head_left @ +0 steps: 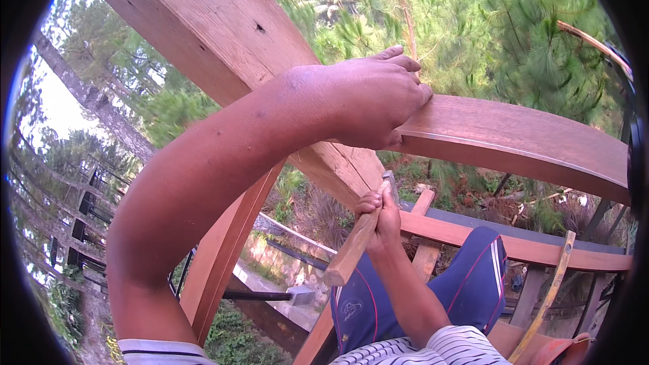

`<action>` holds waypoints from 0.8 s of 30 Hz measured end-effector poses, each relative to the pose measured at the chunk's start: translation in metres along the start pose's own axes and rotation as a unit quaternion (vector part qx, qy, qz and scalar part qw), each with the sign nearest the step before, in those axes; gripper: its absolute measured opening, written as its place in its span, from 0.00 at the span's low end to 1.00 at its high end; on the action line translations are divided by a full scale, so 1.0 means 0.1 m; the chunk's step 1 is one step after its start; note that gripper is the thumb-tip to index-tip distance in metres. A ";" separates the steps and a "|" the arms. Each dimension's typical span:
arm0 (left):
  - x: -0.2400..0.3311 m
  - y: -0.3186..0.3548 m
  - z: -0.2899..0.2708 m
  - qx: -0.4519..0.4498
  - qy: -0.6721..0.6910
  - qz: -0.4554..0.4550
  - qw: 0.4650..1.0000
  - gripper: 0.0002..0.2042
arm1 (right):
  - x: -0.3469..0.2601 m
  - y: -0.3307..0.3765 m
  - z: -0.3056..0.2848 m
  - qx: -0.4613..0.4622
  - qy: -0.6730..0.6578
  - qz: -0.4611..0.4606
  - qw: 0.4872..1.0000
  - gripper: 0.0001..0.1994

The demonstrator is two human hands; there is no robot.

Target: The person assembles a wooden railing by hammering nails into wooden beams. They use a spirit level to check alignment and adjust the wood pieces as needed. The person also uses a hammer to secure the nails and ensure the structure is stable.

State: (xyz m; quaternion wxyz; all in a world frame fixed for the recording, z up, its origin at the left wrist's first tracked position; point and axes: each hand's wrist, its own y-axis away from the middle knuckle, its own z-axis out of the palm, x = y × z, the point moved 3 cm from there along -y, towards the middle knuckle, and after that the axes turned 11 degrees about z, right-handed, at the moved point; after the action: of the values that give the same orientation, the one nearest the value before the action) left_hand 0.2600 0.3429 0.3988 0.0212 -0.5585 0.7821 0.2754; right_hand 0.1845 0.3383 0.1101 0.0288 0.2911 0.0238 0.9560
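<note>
One thick, pale wooden beam slants from upper left toward centre. The left hand lies with its grip pressed onto one reddish-brown, smooth curved plank where it meets the beam. Below, the right hand has its grip wrapped around one light wooden hammer handle, just under the beam.

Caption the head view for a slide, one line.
Left hand braces a reddish board against a timber beam; right hand grips a wooden-handled hammer.

Reddish plank lies atop thick pale timber beam.
</note>
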 end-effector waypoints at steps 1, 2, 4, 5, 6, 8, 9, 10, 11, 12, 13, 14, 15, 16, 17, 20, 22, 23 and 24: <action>0.01 0.00 0.01 0.009 -0.035 0.009 0.999 0.35 | 0.17 0.00 0.11 -0.088 0.016 0.073 0.993 0.16; 0.02 0.01 0.02 0.039 -0.062 0.018 0.997 0.35 | 0.27 0.02 0.17 -0.096 0.094 0.106 0.985 0.16; 0.02 0.03 0.06 0.051 -0.081 0.020 0.995 0.34 | 0.46 0.11 0.24 -0.147 0.244 0.213 0.934 0.16; 0.01 0.03 0.08 0.042 -0.076 0.014 0.996 0.34 | 0.48 0.18 0.25 -0.165 0.201 0.207 0.943 0.16; -0.02 0.03 0.07 0.052 -0.087 0.009 0.995 0.34 | 0.48 0.20 0.25 -0.151 0.191 0.208 0.947 0.16; -0.01 0.03 0.10 0.047 -0.058 0.018 0.997 0.35 | 0.48 0.20 0.22 -0.064 0.109 0.166 0.978 0.16; -0.01 0.04 0.11 0.049 -0.061 0.015 0.997 0.36 | 0.45 0.15 0.20 0.013 0.047 0.109 0.993 0.16; -0.02 0.04 0.11 0.061 -0.067 0.003 0.996 0.36 | 0.41 0.13 0.16 0.110 -0.020 0.040 0.993 0.15; -0.02 0.05 0.12 0.074 -0.060 0.001 0.995 0.36 | 0.38 0.05 0.21 0.094 -0.031 0.014 0.995 0.16; -0.02 0.05 0.14 0.074 -0.051 -0.002 0.996 0.36 | 0.43 0.01 0.30 0.001 0.063 0.060 0.996 0.16; -0.03 0.03 0.16 0.072 -0.060 -0.004 0.996 0.36 | 0.40 -0.02 0.38 -0.068 0.140 0.099 0.983 0.16; -0.01 0.04 0.18 0.081 -0.056 0.001 0.995 0.37 | 0.48 -0.02 0.45 -0.157 0.218 0.153 0.951 0.16; -0.01 0.05 0.19 0.083 -0.049 0.007 0.995 0.37 | 0.39 -0.01 0.49 -0.144 0.315 0.131 0.929 0.16; -0.02 0.05 0.18 0.101 -0.063 0.010 0.993 0.38 | 0.38 0.02 0.48 -0.118 0.304 0.145 0.934 0.16; -0.03 0.05 0.19 0.097 -0.078 0.001 0.992 0.39 | 0.35 0.03 0.50 -0.099 0.295 0.141 0.940 0.16; -0.03 0.07 0.17 0.111 -0.058 0.020 0.992 0.39 | 0.35 0.10 0.51 -0.053 0.225 0.117 0.966 0.16; -0.02 0.07 0.18 0.101 -0.041 0.007 0.994 0.41 | 0.42 0.12 0.60 -0.169 0.253 0.187 0.934 0.14; -0.02 0.07 0.19 0.082 -0.045 -0.007 0.996 0.42 | 0.40 0.10 0.59 -0.146 0.272 0.177 0.935 0.13; 0.02 0.08 0.20 0.095 -0.042 -0.005 0.995 0.45 | 0.38 0.09 0.56 -0.110 0.311 0.173 0.928 0.13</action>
State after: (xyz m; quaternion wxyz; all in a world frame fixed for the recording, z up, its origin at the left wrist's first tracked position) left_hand 0.2467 0.3527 0.3844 0.1090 -0.5458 0.8004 0.2227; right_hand 0.1838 0.3334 0.1786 -0.1144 -0.0263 -0.1247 0.9852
